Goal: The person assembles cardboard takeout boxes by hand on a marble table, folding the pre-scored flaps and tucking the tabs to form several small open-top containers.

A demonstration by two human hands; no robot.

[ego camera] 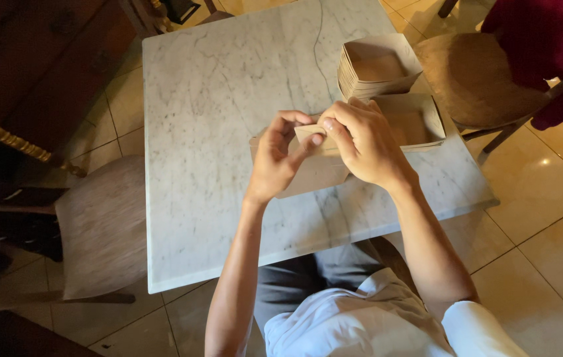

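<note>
A person sits at a marble table [215,132], both hands up over its near right part, working a flat brown cardboard box [314,173]. The left hand [278,158] grasps the box's left side, thumb stretched across to the raised flap [309,132] and fingers curled over its top. The right hand [361,142] clasps the same flap from the other side, fingers bent down over the fold, so both hands pinch the cardboard between them. The box lies partly on the table, its lower edge slanting toward the near edge. Just behind the right hand an open box [420,122] stands by the right edge, touching or almost touching the one in hand. Behind that, at the far right corner, sits a stack of nested boxes [374,69]. A wooden chair [99,228] stands at the table's left side, another chair [470,79] at the right, with dark red cloth [546,39] beyond it
</note>
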